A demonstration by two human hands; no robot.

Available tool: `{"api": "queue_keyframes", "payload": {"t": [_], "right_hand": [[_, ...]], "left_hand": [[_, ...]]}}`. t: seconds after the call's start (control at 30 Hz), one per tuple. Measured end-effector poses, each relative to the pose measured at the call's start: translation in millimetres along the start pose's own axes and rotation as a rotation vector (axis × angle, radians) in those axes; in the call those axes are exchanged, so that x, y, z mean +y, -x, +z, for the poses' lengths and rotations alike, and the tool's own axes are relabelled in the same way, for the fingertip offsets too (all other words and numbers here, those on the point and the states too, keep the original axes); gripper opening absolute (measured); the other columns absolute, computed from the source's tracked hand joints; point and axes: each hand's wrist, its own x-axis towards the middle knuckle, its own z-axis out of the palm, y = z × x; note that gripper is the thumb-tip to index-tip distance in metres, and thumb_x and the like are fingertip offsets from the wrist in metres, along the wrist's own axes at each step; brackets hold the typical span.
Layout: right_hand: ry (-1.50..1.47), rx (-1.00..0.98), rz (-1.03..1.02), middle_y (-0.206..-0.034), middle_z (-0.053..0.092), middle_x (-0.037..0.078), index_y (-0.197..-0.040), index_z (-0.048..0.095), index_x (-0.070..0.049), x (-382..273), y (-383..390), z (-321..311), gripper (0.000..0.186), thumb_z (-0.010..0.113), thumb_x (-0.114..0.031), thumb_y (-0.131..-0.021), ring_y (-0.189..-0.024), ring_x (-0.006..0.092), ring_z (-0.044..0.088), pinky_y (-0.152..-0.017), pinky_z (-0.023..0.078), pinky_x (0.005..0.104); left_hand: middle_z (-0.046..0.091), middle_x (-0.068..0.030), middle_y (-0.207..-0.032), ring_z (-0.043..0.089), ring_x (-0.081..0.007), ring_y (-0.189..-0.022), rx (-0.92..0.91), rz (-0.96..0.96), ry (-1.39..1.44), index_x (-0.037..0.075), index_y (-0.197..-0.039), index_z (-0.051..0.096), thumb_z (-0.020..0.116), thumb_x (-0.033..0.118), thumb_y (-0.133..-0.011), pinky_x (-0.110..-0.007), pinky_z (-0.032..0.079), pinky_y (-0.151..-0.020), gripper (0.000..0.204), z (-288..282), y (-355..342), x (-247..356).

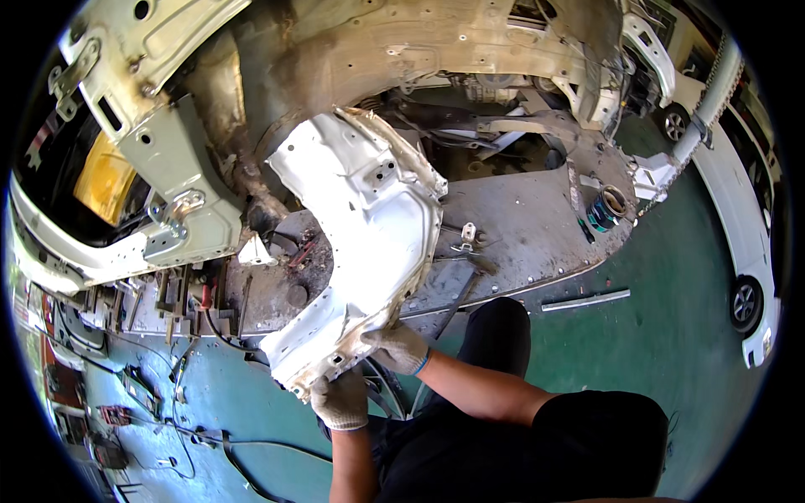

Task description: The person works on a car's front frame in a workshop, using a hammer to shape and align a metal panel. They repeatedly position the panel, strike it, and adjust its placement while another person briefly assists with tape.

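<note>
A large curved white sheet-metal panel (369, 235), with holes and rough, rusty edges, is tilted across the middle of the view over a metal bench (520, 235). My left hand (338, 401), in a knitted glove, grips its lower end at the bottom. My right hand (394, 350), also gloved, grips the right edge of that end, a little higher. The panel's upper end reaches toward a partly stripped car body (470, 33) above the bench.
Tools and clamps (168, 306) line the bench's left front; a can (605, 210) stands at its right. A chained post (689, 142) rises at the right, near a white car (721, 193). Cables and hoses (277, 450) and a metal strip (585, 300) lie on the green floor.
</note>
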Motion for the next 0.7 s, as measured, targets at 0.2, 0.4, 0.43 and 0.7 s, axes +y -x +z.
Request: {"api": "queue_keyframes", "payload": {"t": [0.2, 0.4, 0.43, 0.7], "right_hand": [[0.85, -0.191, 0.292, -0.143, 0.063, 0.009, -0.146, 0.058, -0.003, 20, 8, -6, 0.054, 0.078, -0.007, -0.096, -0.138, 0.0238, 0.055, -0.116, 0.045, 0.0385], [0.15, -0.116, 0.288, -0.136, 0.07, 0.007, -0.143, 0.06, -0.011, -75, 0, -35, 0.055, 0.075, -0.04, -0.099, -0.124, 0.0239, 0.067, -0.106, 0.052, 0.0454], [0.17, -0.13, 0.212, -0.138, 0.07, 0.008, -0.143, 0.061, -0.01, -87, -7, -36, 0.054, 0.075, -0.038, -0.099, -0.123, 0.0232, 0.067, -0.106, 0.052, 0.0469], [1.574, -0.206, -0.208, -0.12, 0.075, 0.009, -0.127, 0.07, -0.011, -81, -15, -56, 0.039, 0.076, -0.005, -0.089, -0.107, 0.0221, 0.075, -0.095, 0.061, 0.0366]], "left_hand": [[0.061, -0.02, -0.144, 0.058, -0.0367, -0.136, 0.161, 0.074, 0.451, -0.003, -0.149, 0.048, 0.06, -0.004, -0.069, -0.06, 0.049, -0.115, 0.081, -59, -1, 39], [0.06, -0.0197, -0.149, 0.064, -0.0358, -0.131, 0.006, 0.207, 0.319, -0.003, -0.153, 0.044, 0.069, 0.001, -0.078, -0.054, 0.056, -0.111, 0.079, -95, 22, 81], [0.061, -0.0194, -0.147, 0.065, -0.0354, -0.129, 0.008, 0.206, 0.316, -0.004, -0.151, 0.046, 0.068, 0.001, -0.077, -0.053, 0.057, -0.11, 0.078, -101, 23, 82], [0.064, -0.019, -0.142, 0.061, -0.0415, -0.132, 0.139, 0.111, 0.35, -0.001, -0.147, 0.053, 0.072, 0.012, -0.071, -0.061, 0.05, -0.114, 0.079, -172, 47, 70]]}}
